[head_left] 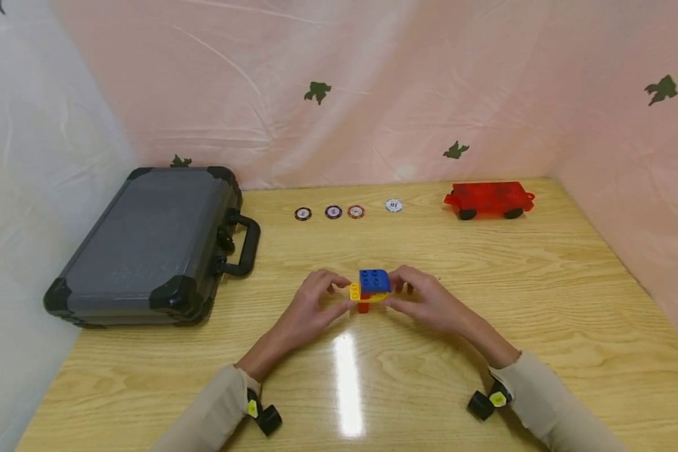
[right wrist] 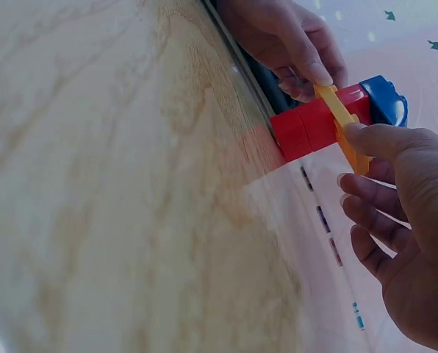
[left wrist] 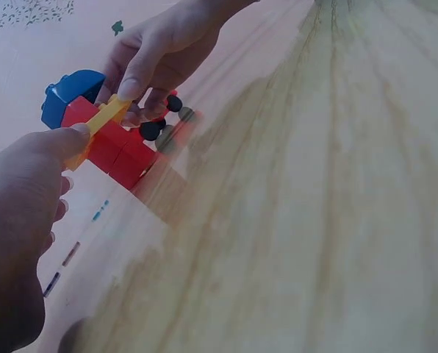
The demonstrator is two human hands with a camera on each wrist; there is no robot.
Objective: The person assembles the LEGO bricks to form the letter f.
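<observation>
A small stack of toy building bricks stands upright on the table between both hands. On top is a blue brick (head_left: 375, 280) with a rounded edge, above a red brick (right wrist: 353, 100). Below that a long yellow piece (head_left: 354, 292) sticks out to both sides, and more red bricks (right wrist: 300, 134) reach down to the tabletop. My left hand (head_left: 317, 309) pinches the left end of the yellow piece between thumb and fingers. At its other end my right hand (head_left: 427, 300) pinches it the same way.
A grey hard case (head_left: 141, 245) with black corners and handle (head_left: 250, 248) lies at the left. Several poker chips (head_left: 356, 211) lie in a row towards the back of the wooden table (head_left: 542, 270). A red toy wagon (head_left: 488, 197) with black wheels stands at the back right.
</observation>
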